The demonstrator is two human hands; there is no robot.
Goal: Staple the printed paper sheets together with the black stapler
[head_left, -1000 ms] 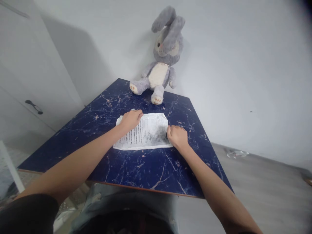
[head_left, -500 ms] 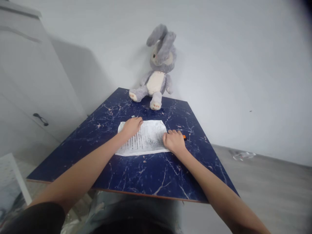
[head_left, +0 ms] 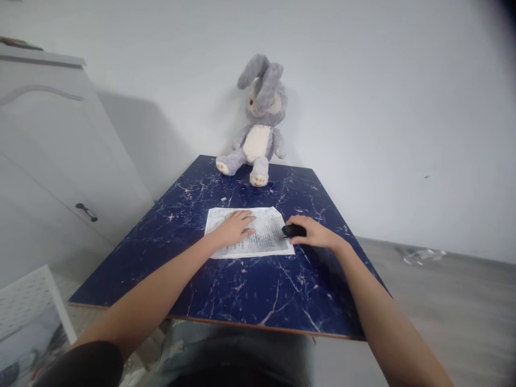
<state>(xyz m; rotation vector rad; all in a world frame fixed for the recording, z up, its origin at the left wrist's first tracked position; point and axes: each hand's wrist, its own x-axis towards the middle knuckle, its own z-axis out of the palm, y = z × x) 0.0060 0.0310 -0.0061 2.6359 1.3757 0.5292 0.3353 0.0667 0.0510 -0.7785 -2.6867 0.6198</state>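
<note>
A printed sheet of paper (head_left: 268,228), slightly creased, lies flat on the dark blue marbled table (head_left: 242,290). My left hand (head_left: 236,228) rests on the left half of the sheet, palm down with fingers spread. At the sheet's right edge, my right hand (head_left: 312,232) grips what looks like a small black stapler (head_left: 294,231) between thumb and fingers. Its front end points left, over or against the paper's edge; I cannot tell whether the paper is between its jaws.
A grey plush rabbit (head_left: 258,140) sits at the table's back against the wall. A tiny pale scrap (head_left: 223,199) lies behind the paper. To the left stands a white cabinet (head_left: 48,140) with a black handle. Clear plastic (head_left: 421,255) lies on the floor at right.
My right hand has left the paper's edge and taken hold of the black object that lay beside it. My left hand has moved onto the sheet with fingers spread. The view has shifted slightly.
</note>
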